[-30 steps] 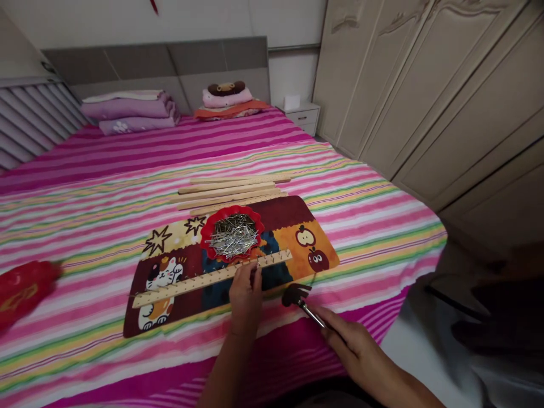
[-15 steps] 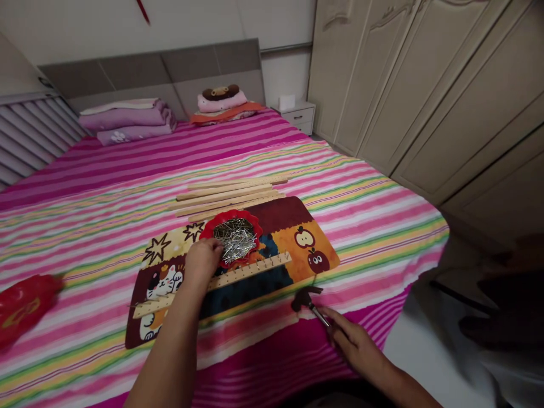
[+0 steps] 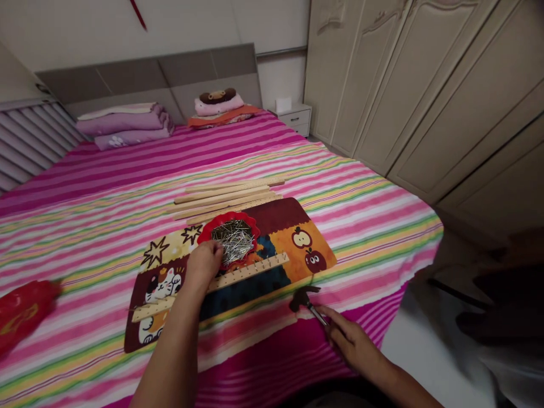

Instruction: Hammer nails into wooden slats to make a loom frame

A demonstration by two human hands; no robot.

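Observation:
My left hand is at the near left rim of a red scalloped bowl, its fingers closed together at the edge of the pile of nails. Whether a nail is between those fingertips is too small to tell. Under my left wrist runs a wooden strip with nails standing along it; my forearm hides its middle. My right hand grips a claw hammer by its shaft, the dark head over the striped bedding. A patterned mat lies beneath bowl and strip.
Several more wooden strips lie behind the bowl. On the left is a red plastic bag. Folded blankets and a pink stack sit by the headboard. A wardrobe stands along the right, beyond the bed's edge.
My left hand has gone from the wooden strip to the red bowl's left rim, staying there over the last half second. The hammer, still in my right hand, has turned slightly.

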